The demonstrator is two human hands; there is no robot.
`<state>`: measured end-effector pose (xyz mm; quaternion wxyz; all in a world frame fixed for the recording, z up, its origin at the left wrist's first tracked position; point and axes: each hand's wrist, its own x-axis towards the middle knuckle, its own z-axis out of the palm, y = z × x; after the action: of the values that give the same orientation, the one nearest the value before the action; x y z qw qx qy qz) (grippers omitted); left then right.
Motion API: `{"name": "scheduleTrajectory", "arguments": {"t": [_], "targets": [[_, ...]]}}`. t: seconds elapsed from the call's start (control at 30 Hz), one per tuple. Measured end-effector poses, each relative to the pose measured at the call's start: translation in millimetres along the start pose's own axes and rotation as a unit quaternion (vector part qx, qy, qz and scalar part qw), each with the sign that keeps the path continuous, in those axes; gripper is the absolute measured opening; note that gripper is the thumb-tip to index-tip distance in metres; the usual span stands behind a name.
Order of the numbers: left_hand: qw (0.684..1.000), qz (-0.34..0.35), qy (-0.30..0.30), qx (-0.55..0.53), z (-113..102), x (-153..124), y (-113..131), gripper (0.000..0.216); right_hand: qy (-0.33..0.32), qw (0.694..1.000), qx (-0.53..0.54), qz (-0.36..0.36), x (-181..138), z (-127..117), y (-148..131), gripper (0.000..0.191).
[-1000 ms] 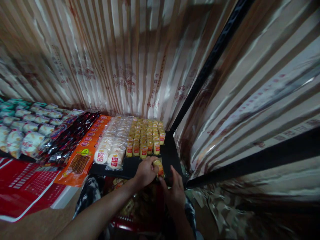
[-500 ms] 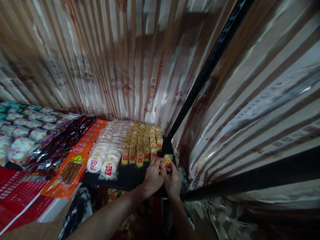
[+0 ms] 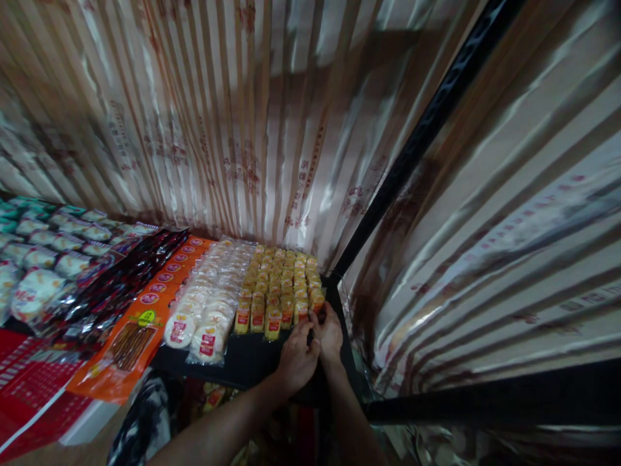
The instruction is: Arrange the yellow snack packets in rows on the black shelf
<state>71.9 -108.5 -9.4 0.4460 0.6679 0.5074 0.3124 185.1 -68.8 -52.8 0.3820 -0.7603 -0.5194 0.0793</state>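
Note:
Small yellow snack packets (image 3: 273, 320) with red labels stand in rows on a black shelf (image 3: 246, 347). At the front of the rightmost row, my right hand (image 3: 330, 333) has its fingers closed on one yellow snack packet (image 3: 317, 299), set against those behind it. Close beside it on the left, my left hand (image 3: 298, 355) is curled with its fingers together, near the front ends of the rows. Whether anything is between those fingers is hidden.
Left of the yellow rows lie clear packs of round white crackers (image 3: 208, 340), an orange snack bag (image 3: 130, 343) and dark shiny packets (image 3: 116, 285). A red basket (image 3: 39, 395) sits lower left. Printed plastic sheeting (image 3: 272, 129) hangs behind, and a black post (image 3: 388, 200) rises at the right.
The yellow packet, held between both hands earlier, has moved forward and left into the front of the rightmost row. My left hand has drawn slightly back from it.

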Motion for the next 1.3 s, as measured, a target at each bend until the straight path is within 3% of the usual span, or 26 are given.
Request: {"name": "scheduleTrajectory", "arguments": {"t": [0.47,0.7,0.9,1.03,1.3], "targets": [[1.000,-0.005,-0.010,0.003,5.7,8.2,-6.5,0.040,-0.029,0.998,0.051,0.019,3.5,6.1,9.8,0.061],[0.999,-0.010,-0.028,-0.025,11.7,8.1,-5.8,0.044,0.055,0.993,0.099,0.044,4.0,1.1,14.2,0.069],[0.992,-0.015,-0.055,-0.115,15.5,13.3,-0.4,0.051,-0.042,0.956,0.273,0.098,16.8,-0.6,6.8,0.073],[0.981,-0.012,-0.056,-0.184,22.2,21.1,-7.2,0.056,-0.102,0.946,0.298,0.072,19.2,3.3,-5.8,0.077],[0.971,-0.017,-0.046,-0.232,32.2,28.0,-16.2,0.072,-0.088,0.953,0.287,0.039,18.8,8.6,-5.2,0.070]]}}
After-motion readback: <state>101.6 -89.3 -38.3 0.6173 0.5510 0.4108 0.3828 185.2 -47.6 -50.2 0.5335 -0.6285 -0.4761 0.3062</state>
